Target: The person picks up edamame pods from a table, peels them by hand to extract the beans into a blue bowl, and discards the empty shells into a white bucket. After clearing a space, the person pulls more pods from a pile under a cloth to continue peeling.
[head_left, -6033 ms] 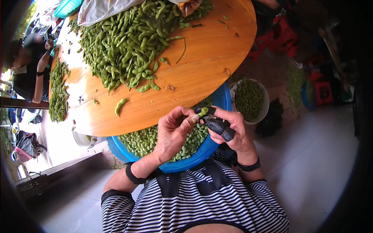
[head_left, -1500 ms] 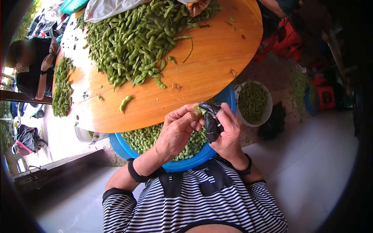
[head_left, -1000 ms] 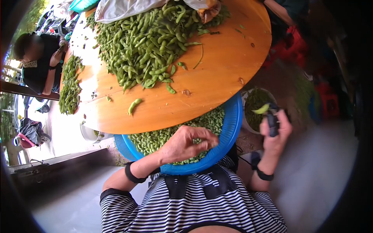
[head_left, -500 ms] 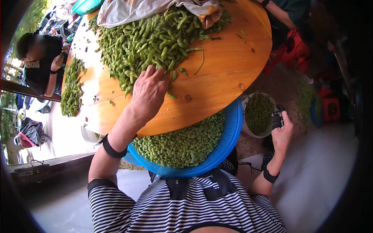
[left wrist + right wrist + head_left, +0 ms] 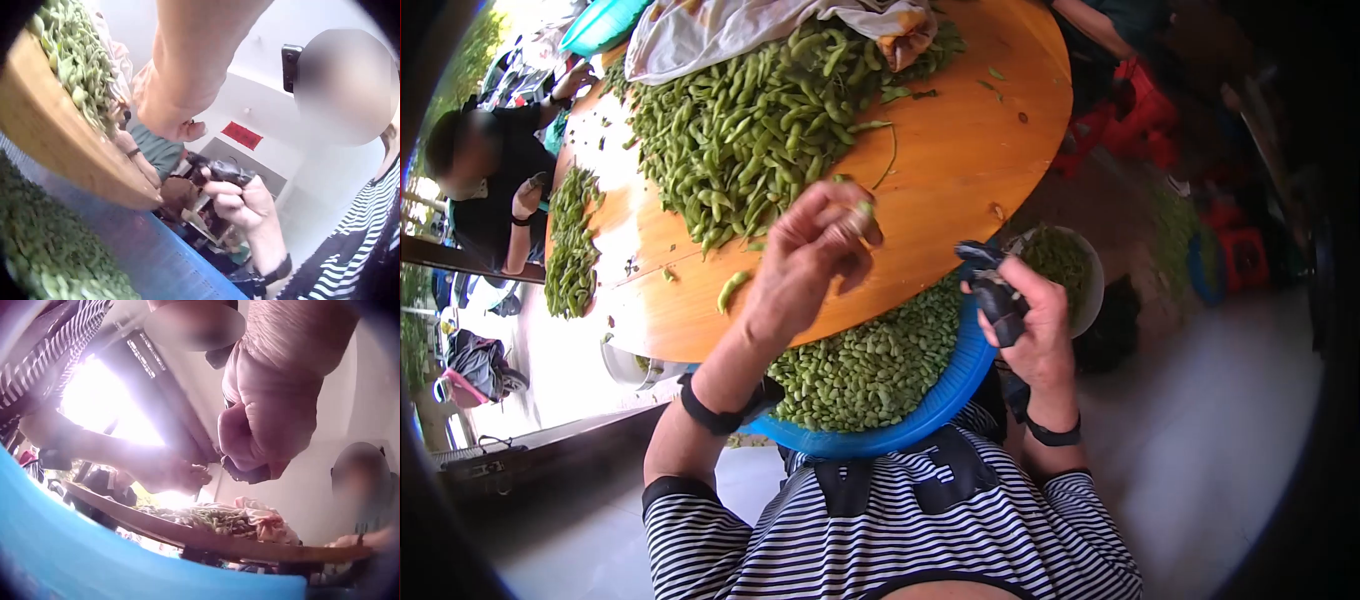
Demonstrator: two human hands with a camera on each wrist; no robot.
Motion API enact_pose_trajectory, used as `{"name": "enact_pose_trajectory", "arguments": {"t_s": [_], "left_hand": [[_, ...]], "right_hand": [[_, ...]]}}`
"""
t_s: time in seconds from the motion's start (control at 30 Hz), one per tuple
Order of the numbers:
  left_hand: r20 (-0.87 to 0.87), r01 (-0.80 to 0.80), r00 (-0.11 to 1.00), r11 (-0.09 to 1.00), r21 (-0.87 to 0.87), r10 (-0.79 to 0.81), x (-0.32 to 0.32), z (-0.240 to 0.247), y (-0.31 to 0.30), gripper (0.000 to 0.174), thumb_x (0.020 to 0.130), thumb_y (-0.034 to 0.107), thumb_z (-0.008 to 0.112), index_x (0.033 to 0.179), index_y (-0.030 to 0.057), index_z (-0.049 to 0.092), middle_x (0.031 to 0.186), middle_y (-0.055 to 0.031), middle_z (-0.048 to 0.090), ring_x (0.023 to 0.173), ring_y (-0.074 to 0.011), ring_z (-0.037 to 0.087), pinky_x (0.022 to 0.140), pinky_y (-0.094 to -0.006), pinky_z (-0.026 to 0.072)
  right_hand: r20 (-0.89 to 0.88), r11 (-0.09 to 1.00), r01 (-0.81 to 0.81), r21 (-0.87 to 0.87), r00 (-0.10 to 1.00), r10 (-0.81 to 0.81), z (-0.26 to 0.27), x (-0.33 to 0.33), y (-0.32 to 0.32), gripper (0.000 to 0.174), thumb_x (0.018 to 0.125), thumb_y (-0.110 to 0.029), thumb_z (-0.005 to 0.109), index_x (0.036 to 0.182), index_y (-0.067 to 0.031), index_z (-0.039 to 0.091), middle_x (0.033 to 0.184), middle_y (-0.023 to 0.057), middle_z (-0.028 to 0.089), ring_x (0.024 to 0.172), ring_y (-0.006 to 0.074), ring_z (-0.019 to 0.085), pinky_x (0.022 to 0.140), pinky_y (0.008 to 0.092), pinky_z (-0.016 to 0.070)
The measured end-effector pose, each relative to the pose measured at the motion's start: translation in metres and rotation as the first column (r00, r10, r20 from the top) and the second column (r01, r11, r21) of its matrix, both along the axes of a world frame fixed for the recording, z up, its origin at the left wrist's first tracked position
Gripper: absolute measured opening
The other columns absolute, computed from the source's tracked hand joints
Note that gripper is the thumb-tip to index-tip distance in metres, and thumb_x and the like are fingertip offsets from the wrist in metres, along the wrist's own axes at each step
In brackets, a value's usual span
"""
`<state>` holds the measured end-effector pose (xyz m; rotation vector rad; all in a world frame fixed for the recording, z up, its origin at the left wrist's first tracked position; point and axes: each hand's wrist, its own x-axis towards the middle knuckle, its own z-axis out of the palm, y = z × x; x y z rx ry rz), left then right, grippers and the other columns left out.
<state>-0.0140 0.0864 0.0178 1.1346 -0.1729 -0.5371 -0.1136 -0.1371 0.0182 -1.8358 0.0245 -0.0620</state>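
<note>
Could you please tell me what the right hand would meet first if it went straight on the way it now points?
Probably the near edge of the wooden table, as the right hand points toward it. Height is hard to judge, so it might pass just above.

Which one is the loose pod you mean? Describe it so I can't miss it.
Start with the orange wooden table and its big heap of pods. Between that heap and the edge over the blue basin, just beyond the left forearm, lies the lone pod. It is slightly curved, clearly bigger than the green scrap nearby.
</note>
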Motion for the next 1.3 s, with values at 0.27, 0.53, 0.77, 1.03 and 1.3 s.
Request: {"name": "enact_pose_trajectory", "arguments": {"t_s": [0.27,0.53,0.77,1.03,1.3], "left_hand": [[-0.115,0.100,0.989,0.991,0.085,-0.089,-0.047,-0.008,-0.031,0.011,0.093,0.011,0.064,0.094,0.0007,0.064,0.081,-0.0044,0.066,0.058,-0.0093,0.059,0.046,-0.0204,0.0434],[0.263,-0.153,0.960,0.965,0.211,0.095,-0.068,-0.030,-0.043,0.011,0.093,0.011,0.064,0.091,0.0009,0.062,0.077,-0.0017,0.061,0.062,-0.0074,0.055,0.054,-0.0203,0.0442],[-0.438,-0.003,0.896,0.985,-0.173,-0.074,-0.069,-0.026,-0.039,0.013,0.094,0.014,0.063,0.087,0.0037,0.059,0.071,-0.0010,0.057,0.057,-0.0087,0.048,0.050,-0.0209,0.0357],[0.275,-0.107,0.961,0.928,0.358,0.004,-0.073,-0.035,-0.037,0.014,0.095,0.014,0.062,0.092,0.0006,0.061,0.068,-0.0005,0.059,0.055,-0.0099,0.049,0.050,-0.0243,0.0394],[0.057,0.043,0.996,0.934,0.354,-0.067,-0.078,-0.022,-0.031,0.025,0.092,0.021,0.067,0.099,-0.0020,0.059,0.066,0.0008,0.056,0.058,-0.0049,0.050,0.049,-0.0227,0.0400]], "right_hand": [[-0.036,0.979,-0.084,0.183,0.995,0.092,0.003,-0.004,0.011,0.009,0.082,-0.002,0.056,0.089,0.0034,0.061,0.076,0.0018,0.049,0.064,0.0054,0.047,0.054,0.0223,0.0388],[-0.137,0.909,-0.039,0.414,0.985,0.104,-0.008,-0.011,0.013,0.008,0.080,0.002,0.057,0.086,0.0038,0.059,0.076,0.0006,0.047,0.062,0.0054,0.047,0.052,0.0214,0.0385],[-0.097,0.800,-0.105,0.590,0.975,0.199,-0.021,-0.011,0.006,0.009,0.083,-0.002,0.056,0.090,0.0037,0.059,0.076,0.0000,0.048,0.059,0.0035,0.045,0.050,0.0205,0.0371],[0.286,0.976,0.028,-0.215,0.958,0.036,-0.019,-0.017,0.019,0.022,0.069,0.000,0.057,0.091,0.0020,0.053,0.080,0.0171,0.043,0.071,0.0400,0.050,0.060,0.0419,0.0422],[0.360,0.911,0.131,-0.392,0.933,0.021,-0.017,-0.029,0.044,0.029,0.069,0.002,0.064,0.096,0.0003,0.054,0.085,0.0160,0.045,0.073,0.0388,0.053,0.061,0.0439,0.0438]]}}
